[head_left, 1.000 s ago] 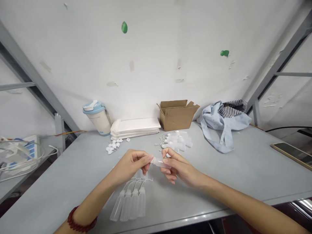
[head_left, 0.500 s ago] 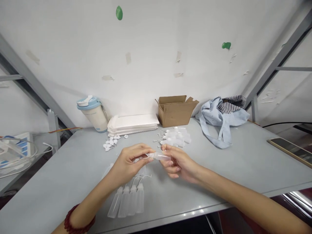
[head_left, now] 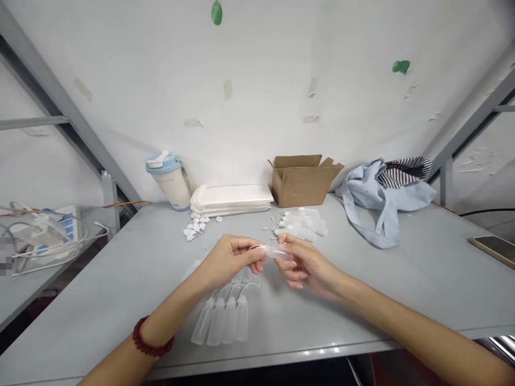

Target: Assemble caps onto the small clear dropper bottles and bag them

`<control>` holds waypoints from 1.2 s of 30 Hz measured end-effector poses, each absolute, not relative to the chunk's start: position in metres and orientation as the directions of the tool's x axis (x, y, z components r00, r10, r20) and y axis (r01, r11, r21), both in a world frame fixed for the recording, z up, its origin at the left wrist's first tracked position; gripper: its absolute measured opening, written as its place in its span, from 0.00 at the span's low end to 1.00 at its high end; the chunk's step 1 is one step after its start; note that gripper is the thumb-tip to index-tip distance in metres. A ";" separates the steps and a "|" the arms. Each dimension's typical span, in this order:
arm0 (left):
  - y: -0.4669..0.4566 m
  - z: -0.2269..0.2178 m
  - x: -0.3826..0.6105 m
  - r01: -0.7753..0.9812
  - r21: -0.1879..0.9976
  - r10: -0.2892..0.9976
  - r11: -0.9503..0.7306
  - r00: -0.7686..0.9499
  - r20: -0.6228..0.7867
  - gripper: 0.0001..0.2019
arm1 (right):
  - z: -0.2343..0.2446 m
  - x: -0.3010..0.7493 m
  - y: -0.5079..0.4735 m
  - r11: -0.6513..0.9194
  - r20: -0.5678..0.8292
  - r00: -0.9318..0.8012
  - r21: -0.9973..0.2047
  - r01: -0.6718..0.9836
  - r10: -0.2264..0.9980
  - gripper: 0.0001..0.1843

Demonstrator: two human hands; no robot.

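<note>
Between my two hands lies a small translucent plastic bottle (head_left: 281,254), held sideways above the table. My right hand (head_left: 308,262) grips its body between thumb and fingers. At its neck end, my left hand (head_left: 237,258) pinches the white cap, from which a thin bent tube comes out. Below my left hand, several capped bottles (head_left: 223,321) with curved tubes lie in a row on the grey table. More bottles are partly hidden behind that hand. Beyond my right hand is a pile of similar bottles (head_left: 301,224) with tubes.
Several small white caps (head_left: 195,228) lie at the back left, near a cup (head_left: 171,182) and a stack of white envelopes (head_left: 232,199). Farther right stand a cardboard box (head_left: 303,185) and a blue cloth bag (head_left: 374,198). A phone (head_left: 494,249) lies at the right edge.
The view has shifted, so the scene sits farther right. My left fingers have closed more tightly around the bottle's cap, while my right hand keeps its grip on the body.
</note>
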State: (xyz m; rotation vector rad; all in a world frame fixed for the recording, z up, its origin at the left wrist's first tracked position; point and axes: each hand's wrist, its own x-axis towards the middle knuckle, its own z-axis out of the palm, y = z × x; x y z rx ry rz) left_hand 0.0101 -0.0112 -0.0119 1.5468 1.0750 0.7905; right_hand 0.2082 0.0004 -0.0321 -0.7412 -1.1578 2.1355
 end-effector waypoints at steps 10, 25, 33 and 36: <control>-0.014 -0.017 0.012 0.333 0.883 0.919 -0.332 0.327 0.222 0.10 | -0.033 0.207 0.005 -0.510 -0.227 -0.689 -0.827 -0.238 0.689 0.11; -0.013 -0.018 0.012 0.435 0.803 0.886 -0.407 0.403 0.230 0.11 | -0.032 0.206 0.005 -0.487 -0.203 -0.686 -0.837 -0.248 0.698 0.10; -0.011 -0.031 0.009 0.583 0.357 0.670 -0.730 0.506 0.543 0.08 | -0.035 0.205 0.007 -0.443 -0.191 -0.655 -0.863 -0.243 0.731 0.14; -0.012 -0.027 0.009 0.584 0.442 0.727 -0.681 0.470 0.500 0.07 | -0.040 0.205 0.007 -0.234 -0.102 -0.592 -0.960 -0.151 0.800 0.13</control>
